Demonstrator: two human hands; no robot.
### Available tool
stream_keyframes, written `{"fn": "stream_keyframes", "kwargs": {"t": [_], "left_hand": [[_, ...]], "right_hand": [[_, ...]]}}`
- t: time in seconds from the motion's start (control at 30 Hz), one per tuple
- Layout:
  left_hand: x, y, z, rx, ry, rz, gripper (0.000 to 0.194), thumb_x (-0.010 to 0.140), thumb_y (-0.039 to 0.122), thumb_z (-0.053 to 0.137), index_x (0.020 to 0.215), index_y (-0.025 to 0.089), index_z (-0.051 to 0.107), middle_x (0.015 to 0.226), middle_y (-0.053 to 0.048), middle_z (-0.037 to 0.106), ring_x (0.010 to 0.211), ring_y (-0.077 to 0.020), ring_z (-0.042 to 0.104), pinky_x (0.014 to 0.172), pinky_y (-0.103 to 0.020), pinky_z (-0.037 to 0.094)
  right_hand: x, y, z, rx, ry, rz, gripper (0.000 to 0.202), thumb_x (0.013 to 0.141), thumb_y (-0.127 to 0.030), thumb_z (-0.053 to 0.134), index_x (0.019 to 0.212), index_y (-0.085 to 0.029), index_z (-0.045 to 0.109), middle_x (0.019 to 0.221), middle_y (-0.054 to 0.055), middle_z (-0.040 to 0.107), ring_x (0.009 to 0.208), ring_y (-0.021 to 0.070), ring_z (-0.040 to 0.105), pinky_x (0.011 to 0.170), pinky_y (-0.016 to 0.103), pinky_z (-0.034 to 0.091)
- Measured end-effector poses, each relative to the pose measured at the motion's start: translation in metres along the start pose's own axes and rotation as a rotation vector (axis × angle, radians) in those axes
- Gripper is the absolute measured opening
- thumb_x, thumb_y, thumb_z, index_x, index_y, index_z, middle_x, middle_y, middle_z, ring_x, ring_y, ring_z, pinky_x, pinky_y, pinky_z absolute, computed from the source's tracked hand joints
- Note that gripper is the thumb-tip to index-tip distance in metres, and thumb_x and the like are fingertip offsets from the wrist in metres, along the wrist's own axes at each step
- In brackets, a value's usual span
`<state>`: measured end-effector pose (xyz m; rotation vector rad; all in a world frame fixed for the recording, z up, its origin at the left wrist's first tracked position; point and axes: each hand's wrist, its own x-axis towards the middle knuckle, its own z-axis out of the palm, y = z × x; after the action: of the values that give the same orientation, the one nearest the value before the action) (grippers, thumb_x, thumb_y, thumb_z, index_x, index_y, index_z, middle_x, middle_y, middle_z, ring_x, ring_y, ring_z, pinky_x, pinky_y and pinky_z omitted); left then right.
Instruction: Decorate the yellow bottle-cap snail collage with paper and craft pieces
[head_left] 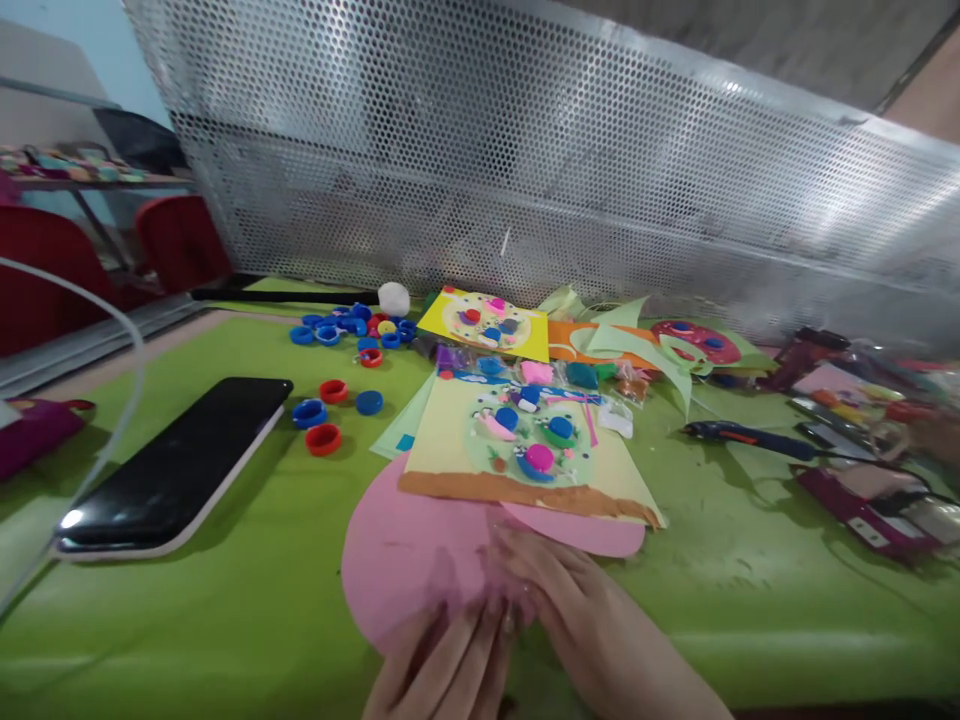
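Observation:
A pink paper sheet with a rounded outline lies at the near edge of the green table. My left hand is on its lower edge, fingers close together on the paper and the thumb hidden. Against the sheet's right side, my right hand has its fingers bent and closed at the paper, close to my left fingertips. Another pink rounded piece shows beside it. Just beyond sits a cream paper card with a brown strip along its front edge, blue and pink bottle caps and small clay bits on it.
Blue and red bottle caps lie left of the card, near a black phone-like device and a white cable. Behind are a yellow card and green paper scraps. A glue gun lies right. Perforated metal walls the back.

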<state>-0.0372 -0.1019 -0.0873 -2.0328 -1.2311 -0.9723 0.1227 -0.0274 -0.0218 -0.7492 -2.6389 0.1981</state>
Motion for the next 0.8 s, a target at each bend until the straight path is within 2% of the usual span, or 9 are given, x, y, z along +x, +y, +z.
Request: {"fn": "stream_keyframes", "kwargs": {"t": [0.1, 0.2, 0.33, 0.43, 0.53, 0.63, 0.8], "left_hand": [[0.005, -0.0008, 0.0013, -0.034, 0.084, -0.01, 0.029, 0.092, 0.031, 0.045, 0.085, 0.02, 0.07, 0.08, 0.002, 0.073, 0.132, -0.0126, 0.031, 0.114, -0.033, 0.017], [0.0052, -0.0001, 0.0019, -0.052, 0.085, -0.017, 0.03, 0.093, 0.03, 0.044, 0.087, 0.017, 0.07, 0.082, 0.001, 0.073, 0.131, -0.0119, 0.033, 0.114, -0.033, 0.016], [0.003, 0.0012, 0.003, -0.061, 0.09, -0.024, 0.03, 0.093, 0.028, 0.043, 0.087, 0.018, 0.07, 0.083, 0.0, 0.073, 0.131, -0.0122, 0.032, 0.114, -0.032, 0.016], [0.0022, 0.0011, 0.0026, -0.07, 0.104, -0.025, 0.03, 0.093, 0.029, 0.043, 0.086, 0.017, 0.07, 0.082, 0.0, 0.073, 0.131, -0.0129, 0.033, 0.114, -0.033, 0.017], [0.0022, 0.0002, 0.0021, -0.048, 0.087, -0.011, 0.03, 0.094, 0.03, 0.043, 0.088, 0.017, 0.07, 0.083, 0.001, 0.073, 0.131, -0.0129, 0.032, 0.114, -0.033, 0.016], [0.0034, -0.0004, 0.0028, -0.059, 0.093, -0.016, 0.03, 0.094, 0.028, 0.042, 0.085, 0.017, 0.069, 0.08, 0.002, 0.073, 0.132, -0.0128, 0.03, 0.114, -0.033, 0.016], [0.0064, -0.0008, 0.0038, -0.056, 0.097, -0.023, 0.031, 0.094, 0.028, 0.042, 0.087, 0.017, 0.069, 0.081, 0.002, 0.073, 0.132, -0.0122, 0.03, 0.114, -0.032, 0.015]], "right_hand": [[0.001, 0.0002, -0.0016, -0.055, -0.09, -0.025, 0.051, 0.081, -0.001, 0.035, 0.13, -0.011, 0.045, 0.13, 0.01, 0.052, 0.122, 0.0184, 0.046, 0.099, 0.033, 0.044], [0.0035, -0.0009, -0.0016, -0.149, -0.163, -0.012, 0.06, 0.074, 0.002, 0.037, 0.133, -0.007, 0.041, 0.135, 0.014, 0.046, 0.124, 0.0238, 0.044, 0.101, 0.041, 0.041], [0.0032, -0.0011, -0.0025, -0.14, -0.199, 0.01, 0.061, 0.073, 0.0, 0.038, 0.134, -0.01, 0.041, 0.135, 0.012, 0.047, 0.125, 0.0219, 0.043, 0.101, 0.037, 0.041], [0.0031, 0.0007, -0.0023, -0.14, -0.183, -0.015, 0.058, 0.076, -0.001, 0.038, 0.133, -0.011, 0.042, 0.135, 0.011, 0.047, 0.126, 0.0209, 0.041, 0.103, 0.037, 0.039], [0.0039, 0.0029, -0.001, -0.165, -0.172, 0.007, 0.06, 0.074, 0.0, 0.038, 0.133, -0.01, 0.041, 0.133, 0.013, 0.049, 0.123, 0.0214, 0.045, 0.101, 0.038, 0.04], [0.0043, 0.003, -0.0013, -0.118, -0.156, -0.042, 0.058, 0.077, 0.0, 0.038, 0.133, -0.013, 0.041, 0.133, 0.009, 0.05, 0.124, 0.0189, 0.043, 0.102, 0.036, 0.039], [0.0048, 0.0033, -0.0045, -0.098, -0.064, -0.075, 0.051, 0.078, -0.002, 0.036, 0.126, -0.013, 0.049, 0.126, 0.009, 0.056, 0.118, 0.0189, 0.049, 0.099, 0.036, 0.041]]}}
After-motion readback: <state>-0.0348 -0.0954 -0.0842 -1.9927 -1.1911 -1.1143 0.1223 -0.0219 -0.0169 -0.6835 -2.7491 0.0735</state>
